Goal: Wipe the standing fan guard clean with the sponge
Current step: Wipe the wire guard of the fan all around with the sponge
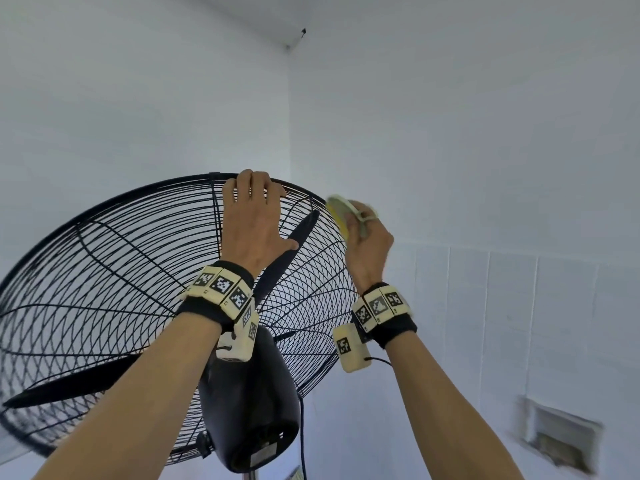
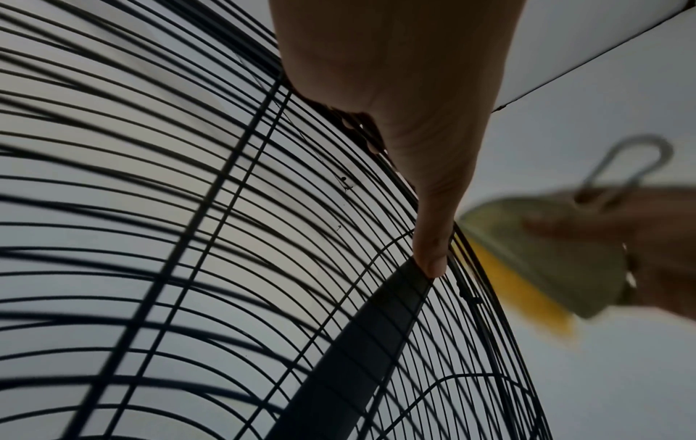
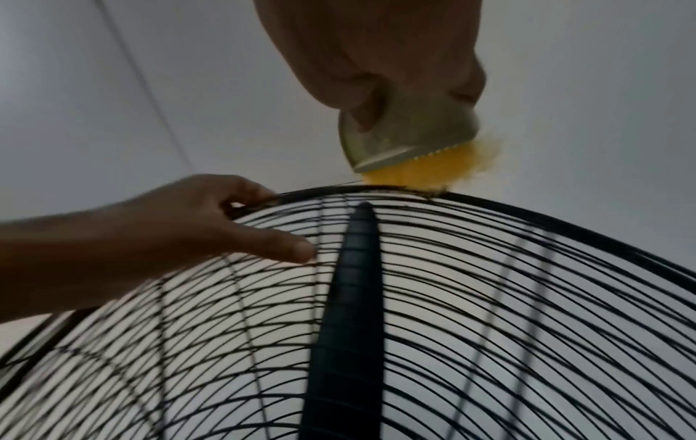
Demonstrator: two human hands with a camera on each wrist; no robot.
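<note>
The fan guard is a big round cage of thin black wires, and its left and bottom edges are cut off in the head view. The left hand sits at the top of it. Its fingers curl over the top rim and hold it, and the thumb lies flat along the wires. The fingertips go over the far side of the rim, so they are hidden.

The right hand holds the sponge just to the right, up at the rim. The fingers are bent round it. The sponge is blurry in all three views. It has a yellow part and a grey-green back with a loop sticking out. In the right wrist view the yellow part touches the rim of the guard.

A black blade is behind the wires, and the wires cross over it. The black motor housing is partly hidden by the left arm. A pale label sits low on it, but the writing is too small to read. A black cord hangs down beside it and runs out of the picture.

Both wrists wear black bands with small black-and-white square patterns. They have no words on them.

A small hole in the wall at the lower right is fuzzy, and what is inside cannot be made out.
</note>
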